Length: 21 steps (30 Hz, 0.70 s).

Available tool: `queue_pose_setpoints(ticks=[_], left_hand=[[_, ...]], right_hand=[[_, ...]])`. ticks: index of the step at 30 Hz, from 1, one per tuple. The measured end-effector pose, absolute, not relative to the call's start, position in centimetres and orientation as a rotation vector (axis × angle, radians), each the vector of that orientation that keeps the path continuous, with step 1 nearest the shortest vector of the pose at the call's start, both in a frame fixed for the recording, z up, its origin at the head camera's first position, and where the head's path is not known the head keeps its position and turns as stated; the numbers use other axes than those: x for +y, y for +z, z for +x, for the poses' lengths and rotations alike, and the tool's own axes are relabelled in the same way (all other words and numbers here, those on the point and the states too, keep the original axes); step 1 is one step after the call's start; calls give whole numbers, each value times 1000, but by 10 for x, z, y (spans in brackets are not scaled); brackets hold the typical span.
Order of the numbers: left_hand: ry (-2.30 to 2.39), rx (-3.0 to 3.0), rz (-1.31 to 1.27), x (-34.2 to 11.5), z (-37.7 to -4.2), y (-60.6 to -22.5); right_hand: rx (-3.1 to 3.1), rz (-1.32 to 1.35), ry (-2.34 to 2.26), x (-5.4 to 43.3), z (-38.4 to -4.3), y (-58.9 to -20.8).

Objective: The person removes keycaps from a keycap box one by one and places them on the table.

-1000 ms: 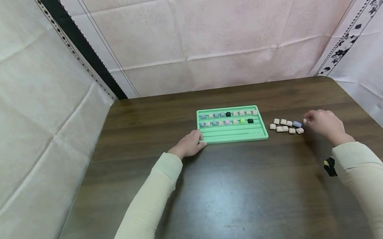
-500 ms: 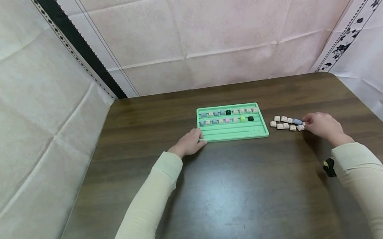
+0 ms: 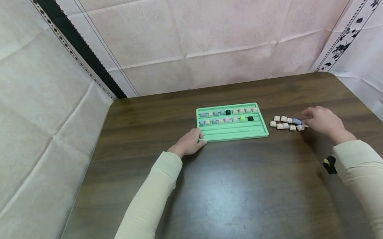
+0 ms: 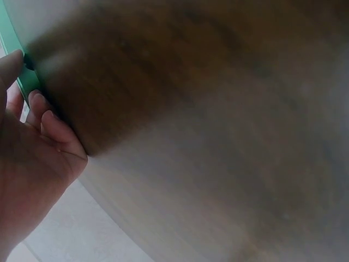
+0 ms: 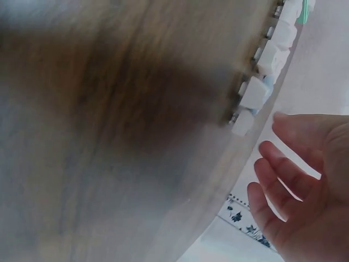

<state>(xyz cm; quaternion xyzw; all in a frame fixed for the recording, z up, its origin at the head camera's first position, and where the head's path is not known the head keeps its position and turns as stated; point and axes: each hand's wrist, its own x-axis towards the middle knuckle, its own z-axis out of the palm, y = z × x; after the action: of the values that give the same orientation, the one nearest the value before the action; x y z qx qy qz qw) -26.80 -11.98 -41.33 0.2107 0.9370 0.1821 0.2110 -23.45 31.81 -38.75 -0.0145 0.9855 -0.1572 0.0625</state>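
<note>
A light green tray (image 3: 233, 135) with ridged rows lies on the table, two rows filled with small keycaps in white, blue, pink, yellow-green and black. My left hand (image 3: 188, 142) pinches its near left corner; the left wrist view has thumb and fingers about the green edge. Right of the tray sit loose keycaps in two rough lines, mostly white, with one longer blue keycap (image 3: 296, 121). My right hand (image 3: 324, 122) hovers at their right end. In the right wrist view its fingers are apart and hold nothing, just beside a white keycap (image 5: 243, 123).
The brown wooden table (image 3: 214, 190) has a rounded far right corner. Pale cloth (image 3: 188, 37) hangs behind and at both sides, with a dark band at left and a floral border at right. A black strap (image 3: 330, 164) shows at my right wrist.
My right hand has put a white keycap down at the right end of the loose keycaps and let go, lifting slightly away. My left hand stays on the tray. The view shifted slightly.
</note>
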Motion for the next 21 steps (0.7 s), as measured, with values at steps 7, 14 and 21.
queue_pose_setpoints(ticks=[7, 14, 21], left_hand=[[497, 2601, 580, -119, -267, -413], [510, 2612, 592, -119, -267, -409], [541, 2598, 555, -119, -266, -413]], right_hand=[[3068, -120, -552, 295, -242, -386], [3044, -175, -664, 258, -257, -388], [3004, -222, -724, 220, -268, -398]])
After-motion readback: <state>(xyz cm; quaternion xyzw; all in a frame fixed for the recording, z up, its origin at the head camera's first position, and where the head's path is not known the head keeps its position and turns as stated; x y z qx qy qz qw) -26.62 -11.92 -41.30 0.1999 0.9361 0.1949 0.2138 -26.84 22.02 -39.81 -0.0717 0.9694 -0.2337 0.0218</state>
